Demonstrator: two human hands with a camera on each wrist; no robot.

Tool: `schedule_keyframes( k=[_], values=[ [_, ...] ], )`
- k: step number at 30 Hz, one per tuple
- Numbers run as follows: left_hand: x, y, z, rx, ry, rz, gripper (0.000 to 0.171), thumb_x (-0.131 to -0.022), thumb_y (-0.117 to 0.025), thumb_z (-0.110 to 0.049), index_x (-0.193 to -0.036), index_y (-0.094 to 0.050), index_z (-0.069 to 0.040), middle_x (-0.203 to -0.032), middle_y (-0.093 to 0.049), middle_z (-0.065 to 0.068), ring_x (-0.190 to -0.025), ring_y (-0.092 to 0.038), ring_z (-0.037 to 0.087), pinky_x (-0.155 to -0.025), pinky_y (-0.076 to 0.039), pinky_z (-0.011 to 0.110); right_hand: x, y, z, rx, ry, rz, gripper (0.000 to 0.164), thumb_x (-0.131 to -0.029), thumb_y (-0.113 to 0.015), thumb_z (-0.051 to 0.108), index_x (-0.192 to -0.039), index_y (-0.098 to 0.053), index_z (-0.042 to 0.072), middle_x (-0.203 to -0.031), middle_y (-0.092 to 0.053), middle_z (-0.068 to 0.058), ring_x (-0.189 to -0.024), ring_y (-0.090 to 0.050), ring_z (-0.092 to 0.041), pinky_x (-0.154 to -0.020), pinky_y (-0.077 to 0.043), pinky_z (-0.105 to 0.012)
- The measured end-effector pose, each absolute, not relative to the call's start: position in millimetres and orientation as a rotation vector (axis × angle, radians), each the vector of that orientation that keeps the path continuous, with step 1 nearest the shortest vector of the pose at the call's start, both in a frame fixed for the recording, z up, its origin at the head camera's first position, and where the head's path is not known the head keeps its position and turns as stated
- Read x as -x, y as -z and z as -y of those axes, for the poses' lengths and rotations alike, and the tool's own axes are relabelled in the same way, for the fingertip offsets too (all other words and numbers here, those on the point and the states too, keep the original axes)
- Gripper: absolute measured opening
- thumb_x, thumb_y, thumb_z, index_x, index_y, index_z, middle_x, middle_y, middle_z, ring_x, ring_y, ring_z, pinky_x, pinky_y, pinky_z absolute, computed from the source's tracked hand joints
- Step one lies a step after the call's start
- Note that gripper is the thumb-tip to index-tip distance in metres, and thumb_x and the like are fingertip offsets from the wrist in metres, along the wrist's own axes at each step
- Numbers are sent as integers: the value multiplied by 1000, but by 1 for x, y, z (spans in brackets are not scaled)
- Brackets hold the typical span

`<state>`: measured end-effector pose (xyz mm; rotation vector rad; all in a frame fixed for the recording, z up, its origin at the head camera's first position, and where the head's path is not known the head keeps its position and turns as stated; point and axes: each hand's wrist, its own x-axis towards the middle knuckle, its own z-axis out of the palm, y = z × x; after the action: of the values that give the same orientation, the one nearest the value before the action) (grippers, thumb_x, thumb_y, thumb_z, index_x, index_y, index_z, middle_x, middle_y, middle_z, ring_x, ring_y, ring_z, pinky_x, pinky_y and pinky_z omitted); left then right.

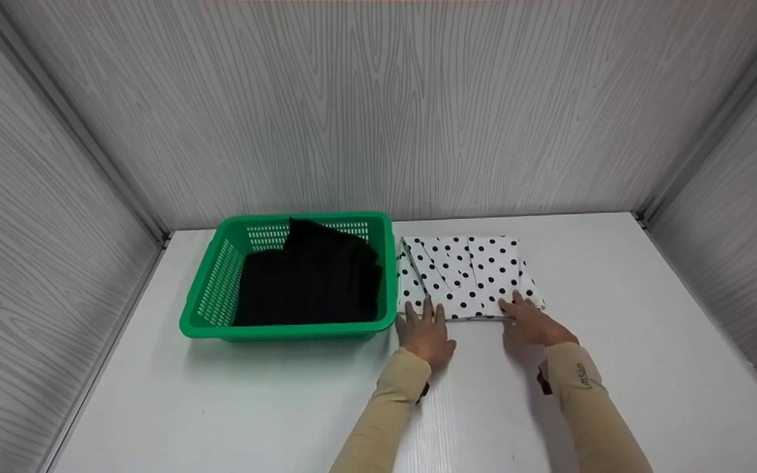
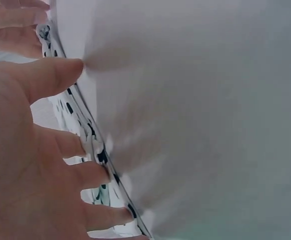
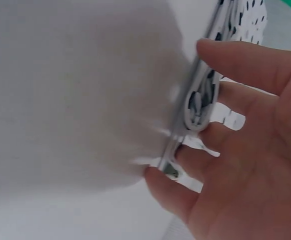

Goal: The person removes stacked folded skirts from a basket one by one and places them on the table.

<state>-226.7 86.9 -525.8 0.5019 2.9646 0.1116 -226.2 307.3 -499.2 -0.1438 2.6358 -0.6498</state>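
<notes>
We see a folded spotted cloth (image 1: 477, 276), white with black dots, lying flat on the white table (image 1: 253, 407) just right of a green basket (image 1: 299, 333). Our left hand (image 1: 426, 338) is at the cloth's near edge, toward the basket, its fingers spread and reaching onto the fabric rather than curled round it. Our right hand (image 1: 537, 323) rests at the near right corner, fingers extended loosely, with the fingertips on the cloth; we make out no pinch in either hand. In the right wrist view we see layers of fabric rolled over at the edge beside the thumb. A few creases run across the cloth's top. Inside the basket we see black fabric (image 1: 306, 289), one part heaped higher toward the back. Tan sleeves (image 1: 378, 417) cover both our forearms, and a wood-grain wall (image 1: 352, 118) stands behind the table.
</notes>
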Motion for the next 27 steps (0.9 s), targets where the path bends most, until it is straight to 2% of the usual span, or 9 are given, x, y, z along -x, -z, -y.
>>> schedule_keyframes(
  k=[7, 17, 27],
  values=[
    [244, 516, -96, -380, -214, -2873, 72, -101, -51, -55, -158, -39, -13, -162, -33, 12, -146, -28, 45, -114, -29, 56, 246, 500, -311, 59, 684, -2591, 60, -100, -37, 3, -158, -25, -2, -163, 2, -31, -148, 4, -51, -115, -4, -66],
    [271, 517, -101, -385, -203, -2905, 68, -101, -52, -52, -157, -41, -14, -161, -36, 10, -145, -30, 42, -112, -33, 52, 271, 496, -312, -34, 666, -2590, 62, -100, -35, 4, -160, -22, 1, -165, 5, -26, -150, 8, -47, -115, -1, -67],
    [266, 511, -102, -398, -150, -2935, 69, -101, -54, -51, -158, -39, -14, -161, -34, 10, -144, -32, 42, -112, -35, 52, 273, 501, -309, -65, 623, -2622, 64, -99, -41, 7, -160, -22, 2, -166, 3, -25, -151, 6, -46, -114, -7, -69]
  ],
)
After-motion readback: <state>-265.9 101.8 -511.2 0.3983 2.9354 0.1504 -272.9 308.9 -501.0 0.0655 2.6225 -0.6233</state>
